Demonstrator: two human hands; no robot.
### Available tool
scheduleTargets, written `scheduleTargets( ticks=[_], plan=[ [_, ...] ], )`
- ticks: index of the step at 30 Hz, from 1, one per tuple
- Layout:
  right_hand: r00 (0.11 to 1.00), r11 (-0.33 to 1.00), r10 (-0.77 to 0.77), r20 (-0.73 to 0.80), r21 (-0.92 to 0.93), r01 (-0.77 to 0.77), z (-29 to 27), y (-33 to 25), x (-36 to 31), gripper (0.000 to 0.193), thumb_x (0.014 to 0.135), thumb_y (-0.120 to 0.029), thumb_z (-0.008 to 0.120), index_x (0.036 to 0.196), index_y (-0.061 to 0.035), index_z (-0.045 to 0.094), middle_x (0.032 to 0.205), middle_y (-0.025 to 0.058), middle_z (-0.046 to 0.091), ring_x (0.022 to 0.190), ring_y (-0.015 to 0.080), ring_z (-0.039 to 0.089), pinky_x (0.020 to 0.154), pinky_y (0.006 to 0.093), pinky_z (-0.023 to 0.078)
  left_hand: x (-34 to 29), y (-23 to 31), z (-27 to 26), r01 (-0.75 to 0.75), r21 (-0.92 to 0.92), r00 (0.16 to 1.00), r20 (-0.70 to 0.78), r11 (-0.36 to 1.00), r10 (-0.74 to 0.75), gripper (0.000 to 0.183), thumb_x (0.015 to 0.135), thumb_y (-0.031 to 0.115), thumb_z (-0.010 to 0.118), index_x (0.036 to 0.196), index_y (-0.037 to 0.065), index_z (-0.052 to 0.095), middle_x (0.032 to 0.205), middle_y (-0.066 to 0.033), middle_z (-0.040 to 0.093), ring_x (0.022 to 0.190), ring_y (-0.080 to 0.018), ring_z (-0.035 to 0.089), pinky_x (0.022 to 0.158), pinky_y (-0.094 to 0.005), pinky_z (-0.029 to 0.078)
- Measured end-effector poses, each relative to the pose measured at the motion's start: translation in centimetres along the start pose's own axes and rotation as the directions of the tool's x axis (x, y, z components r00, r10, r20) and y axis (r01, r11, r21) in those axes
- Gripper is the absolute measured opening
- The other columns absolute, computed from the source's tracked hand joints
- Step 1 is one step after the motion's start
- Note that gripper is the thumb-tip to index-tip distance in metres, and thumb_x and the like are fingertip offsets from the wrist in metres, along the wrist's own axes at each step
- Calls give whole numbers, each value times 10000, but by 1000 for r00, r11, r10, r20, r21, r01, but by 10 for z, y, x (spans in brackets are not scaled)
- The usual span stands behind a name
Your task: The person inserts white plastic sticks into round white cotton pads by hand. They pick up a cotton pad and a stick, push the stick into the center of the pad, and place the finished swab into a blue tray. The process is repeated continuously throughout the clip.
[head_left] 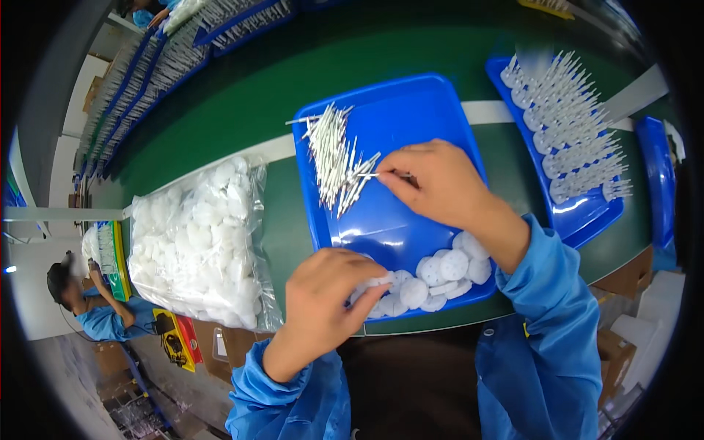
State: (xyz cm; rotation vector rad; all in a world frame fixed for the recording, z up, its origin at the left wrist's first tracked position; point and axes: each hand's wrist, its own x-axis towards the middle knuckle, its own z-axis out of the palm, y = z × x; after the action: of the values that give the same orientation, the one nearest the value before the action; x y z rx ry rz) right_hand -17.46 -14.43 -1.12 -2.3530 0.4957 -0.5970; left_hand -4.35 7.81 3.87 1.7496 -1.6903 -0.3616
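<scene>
A blue tray (418,121) lies before me on the green bench. My right hand (440,183) is closed over its middle, thumb and fingertips pinching a thin white rod (371,175) beside a pile of similar rods (328,158). These rods lie along the tray's left side, a few poking over the rim. At the near left corner my left hand (323,297) pinches a round white disc (380,279), partly hidden by the fingers. Several loose white discs (414,293) with small holes are heaped along the tray's near edge, between my hands.
Left of the tray sits a clear plastic bag (198,242) full of white discs. A blue tray (590,216) at right holds rows of discs with upright rods (568,136). More filled blue trays (147,77) stand far left. Another person (103,304) works at the left.
</scene>
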Motion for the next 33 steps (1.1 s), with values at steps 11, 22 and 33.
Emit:
scheduleTargets(
  ticks=[11, 22, 33],
  plan=[
    [955, 857, 287, -77, 466, -220, -12, -5, 7, 223, 1046, -98, 693, 1232, -21, 791, 971, 124, 809, 852, 194, 778, 767, 326, 619, 98, -71, 33, 105, -737, 872, -254, 668, -418, 374, 1004, -52, 720, 1373, 5, 693, 1150, -50, 735, 1027, -121, 701, 837, -242, 625],
    [961, 991, -129, -245, 8, 136, 0, -8, 20, 281, 809, -85, 844, 1076, -135, 769, 724, 29, 739, 601, 224, 710, 600, 340, 536, 87, -71, 35, 97, -825, 892, -176, 556, -416, 319, 1003, -77, 713, 1309, -17, 644, 1198, -129, 758, 1108, -167, 736, 943, -305, 628],
    [952, 989, -149, -268, -30, 146, -1, -10, 18, 259, 812, -82, 909, 1050, -122, 814, 690, 10, 730, 579, 189, 703, 602, 319, 543, 82, -69, 36, 78, -851, 898, -167, 519, -408, 315, 1030, -104, 659, 1331, -17, 622, 1329, -198, 767, 1123, -204, 774, 920, -300, 655]
  ],
)
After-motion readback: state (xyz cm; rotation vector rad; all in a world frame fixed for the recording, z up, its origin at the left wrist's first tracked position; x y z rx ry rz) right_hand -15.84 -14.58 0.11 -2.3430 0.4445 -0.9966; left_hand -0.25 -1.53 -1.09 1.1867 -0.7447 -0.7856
